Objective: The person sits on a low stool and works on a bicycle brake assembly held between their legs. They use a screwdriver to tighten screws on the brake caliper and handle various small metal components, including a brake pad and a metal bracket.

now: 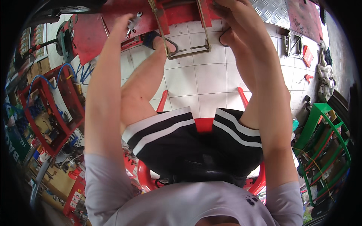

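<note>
My left hand [123,23] reaches over the red metal platform [88,32] at the far left, smeared by motion. Right beside its fingers is a metal wrench [130,31]; whether I grip it or it lies on the platform, I cannot tell. My right hand [235,6] is at the top edge, by the right side of the red frame, and its fingers are mostly cut off. Between my arms, a brass-coloured metal bar frame [188,55] hangs from the platform over the tiles.
I sit on a red plastic chair [204,125] on white tiles [181,81]. A red metal rack [49,145] with a blue hose [45,76] stands left. To the right are a green metal rack [320,107], a red-handled tool [308,78] and a red box [307,56].
</note>
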{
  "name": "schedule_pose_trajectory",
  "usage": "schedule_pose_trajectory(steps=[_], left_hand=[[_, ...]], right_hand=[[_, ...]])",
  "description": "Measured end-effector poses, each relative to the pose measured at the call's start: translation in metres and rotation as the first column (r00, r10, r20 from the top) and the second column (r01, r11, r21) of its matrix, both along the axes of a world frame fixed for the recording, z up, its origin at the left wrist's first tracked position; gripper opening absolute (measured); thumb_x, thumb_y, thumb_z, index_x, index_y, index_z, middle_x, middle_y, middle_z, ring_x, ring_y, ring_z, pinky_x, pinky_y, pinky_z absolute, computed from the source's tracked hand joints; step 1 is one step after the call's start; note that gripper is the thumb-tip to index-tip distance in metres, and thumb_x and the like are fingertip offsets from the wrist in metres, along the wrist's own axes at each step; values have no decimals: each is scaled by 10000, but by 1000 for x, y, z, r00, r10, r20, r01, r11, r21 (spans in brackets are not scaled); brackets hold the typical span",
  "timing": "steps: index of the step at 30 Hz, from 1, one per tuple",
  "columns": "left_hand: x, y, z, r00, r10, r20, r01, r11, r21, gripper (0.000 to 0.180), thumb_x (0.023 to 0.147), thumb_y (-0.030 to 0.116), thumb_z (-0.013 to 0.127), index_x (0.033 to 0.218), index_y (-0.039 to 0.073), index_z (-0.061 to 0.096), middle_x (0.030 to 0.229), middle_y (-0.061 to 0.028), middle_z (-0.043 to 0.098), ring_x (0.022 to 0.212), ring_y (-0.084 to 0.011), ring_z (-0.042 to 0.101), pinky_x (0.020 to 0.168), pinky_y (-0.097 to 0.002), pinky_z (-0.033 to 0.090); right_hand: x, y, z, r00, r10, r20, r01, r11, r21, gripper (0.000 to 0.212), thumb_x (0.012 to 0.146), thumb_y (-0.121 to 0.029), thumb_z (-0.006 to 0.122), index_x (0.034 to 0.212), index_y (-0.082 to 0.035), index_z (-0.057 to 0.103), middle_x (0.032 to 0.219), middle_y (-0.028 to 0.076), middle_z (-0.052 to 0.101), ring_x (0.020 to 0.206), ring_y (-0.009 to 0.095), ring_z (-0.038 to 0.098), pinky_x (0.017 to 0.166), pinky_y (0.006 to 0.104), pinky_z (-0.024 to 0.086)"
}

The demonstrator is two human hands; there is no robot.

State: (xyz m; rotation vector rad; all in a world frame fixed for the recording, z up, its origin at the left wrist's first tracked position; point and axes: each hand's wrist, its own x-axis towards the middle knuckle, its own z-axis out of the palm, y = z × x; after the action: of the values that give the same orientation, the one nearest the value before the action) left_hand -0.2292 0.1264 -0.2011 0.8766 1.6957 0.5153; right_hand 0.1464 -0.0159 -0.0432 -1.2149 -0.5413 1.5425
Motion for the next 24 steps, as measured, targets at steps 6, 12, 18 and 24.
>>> schedule_pose_trajectory(steps=[6, 12, 18, 24], left_hand=[[91, -151, 75, 803, -237, 546, 362, 923, -132, 280, 861, 110, 576, 1112, -12, 571, 1090, -98, 624, 1035, -230, 602, 939, -400, 488], [84, -202, -32, 206, -943, -260, 817, 312, -485, 465, 753, 231, 675, 1172, 35, 627, 1019, -128, 694, 847, -235, 677, 770, -362, 556], [120, -261, -123, 722, -649, -239, 388, 667, -636, 449, 701, 373, 715, 1021, 57, 711, 1035, -142, 706, 785, -262, 709, 665, -354, 578], [116, -279, -178, 711, -396, -581, 99, 875, -474, 479, 762, 447, 686, 1065, 76, 699, 1056, -142, 704, 970, -291, 689, 821, -384, 562]], right_hand=[[18, -2, 0, 998, -65, -11, 66, 995, 72, 135, 866, -15, 568, 981, 23, 627, 911, 96, 634, 823, 173, 627, 718, 249, 500], [13, 6, 1, 1000, -8, 22, 6, 992, 129, 95, 842, -12, 593, 919, 14, 641, 874, 71, 636, 817, 154, 615, 743, 250, 488], [14, -2, 20, 998, -5, 61, -1, 995, 101, 82, 850, -29, 616, 926, -5, 637, 867, 56, 639, 811, 145, 611, 735, 241, 472], [11, -6, 38, 991, 28, 132, -21, 998, -51, 85, 884, -73, 623, 944, -13, 630, 863, 58, 641, 791, 139, 606, 680, 251, 468]])
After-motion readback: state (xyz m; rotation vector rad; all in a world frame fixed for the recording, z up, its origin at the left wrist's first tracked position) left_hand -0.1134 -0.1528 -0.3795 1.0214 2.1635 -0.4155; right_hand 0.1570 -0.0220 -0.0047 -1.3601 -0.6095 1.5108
